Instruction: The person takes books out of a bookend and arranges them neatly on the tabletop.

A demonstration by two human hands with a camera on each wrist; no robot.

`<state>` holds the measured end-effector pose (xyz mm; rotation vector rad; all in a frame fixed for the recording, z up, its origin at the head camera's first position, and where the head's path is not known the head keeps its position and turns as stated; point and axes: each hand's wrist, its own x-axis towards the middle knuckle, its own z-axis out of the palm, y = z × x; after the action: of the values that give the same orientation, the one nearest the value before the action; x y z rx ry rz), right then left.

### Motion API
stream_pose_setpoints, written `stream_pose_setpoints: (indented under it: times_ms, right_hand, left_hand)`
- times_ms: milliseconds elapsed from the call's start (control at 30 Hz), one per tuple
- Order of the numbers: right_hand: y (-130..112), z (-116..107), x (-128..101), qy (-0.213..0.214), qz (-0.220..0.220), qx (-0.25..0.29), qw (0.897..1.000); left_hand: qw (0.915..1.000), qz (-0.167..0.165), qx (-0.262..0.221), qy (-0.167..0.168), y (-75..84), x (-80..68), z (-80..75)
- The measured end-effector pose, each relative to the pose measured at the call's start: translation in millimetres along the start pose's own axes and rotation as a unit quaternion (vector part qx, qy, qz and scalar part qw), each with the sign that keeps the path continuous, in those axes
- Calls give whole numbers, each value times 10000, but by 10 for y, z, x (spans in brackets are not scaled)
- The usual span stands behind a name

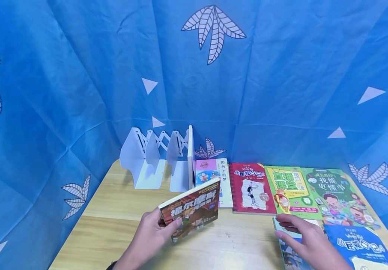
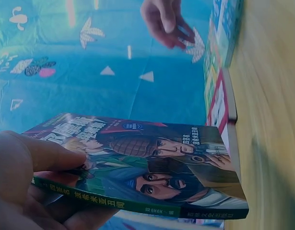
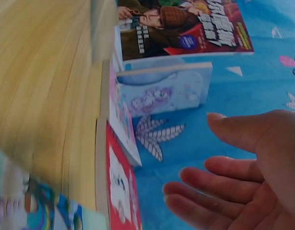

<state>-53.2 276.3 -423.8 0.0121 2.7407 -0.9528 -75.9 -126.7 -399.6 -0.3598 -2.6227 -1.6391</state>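
Observation:
My left hand point(image 1: 153, 232) grips a brown-covered paperback book point(image 1: 194, 208) by one edge, thumb on its front cover, and holds it tilted above the table. In the left wrist view, the book's cover point(image 2: 171, 167) shows a man in a checked cap and a bearded figure; its green spine faces the camera. My right hand point(image 1: 303, 240) hovers over a blue and pale green book point(image 1: 283, 247), its fingers relaxed and nothing between them. In the right wrist view, the right hand point(image 3: 243, 182) has its fingers spread loosely, apart from any book.
A white expanding bookend rack point(image 1: 150, 176) stands at the back left, with one book point(image 1: 190, 157) upright in it. To its right lie a pink-white book point(image 1: 226, 183), a red book point(image 1: 253, 191), a yellow-green book point(image 1: 292, 191), a green book point(image 1: 342, 198) and a blue book point(image 1: 359, 243).

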Motion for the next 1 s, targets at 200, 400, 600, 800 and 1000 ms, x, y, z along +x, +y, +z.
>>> stream_pose_setpoints:
  times_ms: [200,400,600,800,1000]
  right_hand:
    - [-142,85,-7,-77,-357,269,9990]
    - [-291,166,-6,41,-876,443,9952]
    - [-415,266,-28,309,-1526,728,9851]
    - [-488,361,-67,610,-2000,932,9734]
    - [-563,389,-51,317,-2316,1280,9638]
  left_hand:
    - [9980,11,-347,-529,38,-40,67]
    - [9907,-49,-819,-1085,64,-67,141]
    - [9837,-119,-1144,-1386,85,-87,199]
    - [9782,-95,-1300,-1613,122,-82,267]
    - [9731,-40,-1432,-1802,155,-78,325]
